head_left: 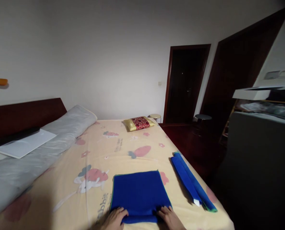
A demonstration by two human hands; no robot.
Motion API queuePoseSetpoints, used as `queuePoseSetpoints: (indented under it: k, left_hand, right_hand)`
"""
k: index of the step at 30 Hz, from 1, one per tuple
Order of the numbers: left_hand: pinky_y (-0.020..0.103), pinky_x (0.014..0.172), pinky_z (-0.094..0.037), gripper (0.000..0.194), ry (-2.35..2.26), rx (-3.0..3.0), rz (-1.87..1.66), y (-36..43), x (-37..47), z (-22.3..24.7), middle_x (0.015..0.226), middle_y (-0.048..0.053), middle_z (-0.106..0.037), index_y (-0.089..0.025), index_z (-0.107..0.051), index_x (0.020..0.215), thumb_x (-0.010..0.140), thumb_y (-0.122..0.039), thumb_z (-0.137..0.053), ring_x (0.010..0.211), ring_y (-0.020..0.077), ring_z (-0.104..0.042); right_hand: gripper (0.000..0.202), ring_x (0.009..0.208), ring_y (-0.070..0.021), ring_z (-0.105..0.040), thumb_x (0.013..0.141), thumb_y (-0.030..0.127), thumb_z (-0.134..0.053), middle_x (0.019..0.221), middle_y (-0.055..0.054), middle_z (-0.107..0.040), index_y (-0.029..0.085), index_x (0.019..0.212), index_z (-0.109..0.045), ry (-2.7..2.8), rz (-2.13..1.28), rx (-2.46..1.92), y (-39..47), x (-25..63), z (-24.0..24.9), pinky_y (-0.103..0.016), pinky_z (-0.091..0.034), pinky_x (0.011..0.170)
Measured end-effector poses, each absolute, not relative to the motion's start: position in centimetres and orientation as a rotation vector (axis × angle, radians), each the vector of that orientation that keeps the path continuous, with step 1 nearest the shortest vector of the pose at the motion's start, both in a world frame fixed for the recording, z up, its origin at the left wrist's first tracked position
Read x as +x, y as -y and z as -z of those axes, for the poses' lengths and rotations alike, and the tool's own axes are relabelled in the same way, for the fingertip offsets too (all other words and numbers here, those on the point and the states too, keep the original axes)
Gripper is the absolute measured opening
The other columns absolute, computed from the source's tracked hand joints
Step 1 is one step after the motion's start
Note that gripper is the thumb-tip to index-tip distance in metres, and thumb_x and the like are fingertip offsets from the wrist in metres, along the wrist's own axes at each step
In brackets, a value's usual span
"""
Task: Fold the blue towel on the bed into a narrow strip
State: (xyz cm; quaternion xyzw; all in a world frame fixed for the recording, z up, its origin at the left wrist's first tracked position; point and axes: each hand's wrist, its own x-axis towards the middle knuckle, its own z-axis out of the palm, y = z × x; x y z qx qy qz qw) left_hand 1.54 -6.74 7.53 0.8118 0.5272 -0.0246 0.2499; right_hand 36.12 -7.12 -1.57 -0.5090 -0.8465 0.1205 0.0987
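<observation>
Touches one blue cloth, near centre, at its near fold, with half-curled fingers of left hand and right hand, unclear if gripping | two folded blue cloths, right | one cushion, far | rabbit-print bedsheet; white wall, one dark door.

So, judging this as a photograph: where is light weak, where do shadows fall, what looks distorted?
Head view: dim overall, the wall palest around its middle, the dark door losing detail; head view: the flat blue cloth near-even in tone, shadow along the left side of the two narrow blue cloths; head view: the dark frame at right slanting steeply, probably wide-angle stretch.
</observation>
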Motion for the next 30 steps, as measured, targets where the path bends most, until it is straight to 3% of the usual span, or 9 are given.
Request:
queuePoseSetpoints:
  k: [3,6,10,14,18,22,25,30]
  left_hand:
    - [0.032,0.116,-0.027,0.057,-1.431,2.186,0.141,7.0,1.9,-8.2,0.143,-0.001,-0.052,-0.033,-0.056,0.127,0.074,-0.013,-0.047,0.136,0.0194,-0.041]
    - [0.033,0.115,-0.03,0.052,-1.455,2.19,0.144,7.0,2.1,-8.2,0.142,-0.001,-0.053,-0.034,-0.058,0.126,0.078,-0.018,-0.047,0.134,0.019,-0.044]
    - [0.034,0.113,-0.034,0.049,-1.47,2.201,0.124,6.5,1.7,-7.6,0.14,0.0,-0.056,-0.033,-0.055,0.129,0.081,-0.026,-0.045,0.132,0.0196,-0.047]
    - [0.043,0.112,-0.033,0.057,-1.583,2.181,0.188,5.4,0.3,-6.9,0.146,0.005,-0.05,-0.034,-0.045,0.139,0.082,-0.033,-0.047,0.135,0.0257,-0.044]
    - [0.05,0.113,-0.029,0.059,-1.677,2.157,0.232,4.6,-0.9,-6.2,0.146,0.007,-0.049,-0.035,-0.044,0.14,0.081,-0.034,-0.05,0.136,0.0296,-0.042]
    - [0.05,0.115,-0.027,0.062,-1.726,2.188,0.268,4.6,-0.4,-6.1,0.147,0.01,-0.047,-0.024,-0.044,0.141,0.08,-0.03,-0.048,0.137,0.0294,-0.039]
    - [0.048,0.118,-0.021,0.064,-1.641,2.259,0.274,5.0,1.4,-6.6,0.152,0.011,-0.039,-0.018,-0.04,0.143,0.079,-0.017,-0.041,0.141,0.0268,-0.032]
    - [0.046,0.117,-0.025,0.085,-1.191,2.3,0.254,6.0,4.8,-7.5,0.157,-0.001,-0.028,-0.033,-0.026,0.148,0.069,-0.007,-0.042,0.145,0.02,-0.025]
  right_hand:
    - [0.037,0.101,-0.0251,-0.058,0.077,0.025,-0.049,0.104,-0.006,-0.067,0.031,0.109,-0.067,2.515,-0.47,-1.569,7.3,35.8,1.0,-0.044,-0.037,0.097]
    - [0.035,0.105,-0.0269,-0.058,0.078,0.024,-0.048,0.105,-0.006,-0.067,0.032,0.105,-0.069,2.488,-0.467,-1.608,7.5,35.6,0.6,-0.046,-0.039,0.096]
    - [0.044,0.106,-0.027,-0.058,0.077,0.023,-0.05,0.114,-0.004,-0.067,0.036,0.117,-0.064,2.494,-0.365,-1.575,7.4,36.0,0.3,-0.045,-0.042,0.096]
    - [0.054,0.116,-0.0345,-0.055,0.073,0.025,-0.053,0.126,-0.013,-0.064,0.026,0.126,-0.06,2.404,-0.249,-1.881,7.0,36.4,-0.3,-0.054,-0.04,0.099]
    - [0.057,0.113,-0.0381,-0.056,0.065,0.019,-0.056,0.124,-0.016,-0.065,0.021,0.121,-0.064,2.351,-0.096,-2.043,6.7,36.9,-0.3,-0.057,-0.041,0.095]
    - [0.054,0.117,-0.0359,-0.056,0.067,0.011,-0.053,0.124,-0.014,-0.066,0.022,0.118,-0.066,2.382,-0.086,-1.88,6.6,37.2,0.1,-0.055,-0.041,0.1]
    - [0.055,0.121,-0.0309,-0.055,0.076,0.015,-0.051,0.133,-0.007,-0.061,0.029,0.129,-0.057,2.526,-0.196,-1.583,7.0,36.5,0.2,-0.049,-0.041,0.103]
    - [0.06,0.12,-0.024,-0.058,0.086,0.025,-0.048,0.139,-0.001,-0.054,0.039,0.143,-0.035,2.706,-0.368,-1.101,7.8,33.3,1.0,-0.038,-0.048,0.097]
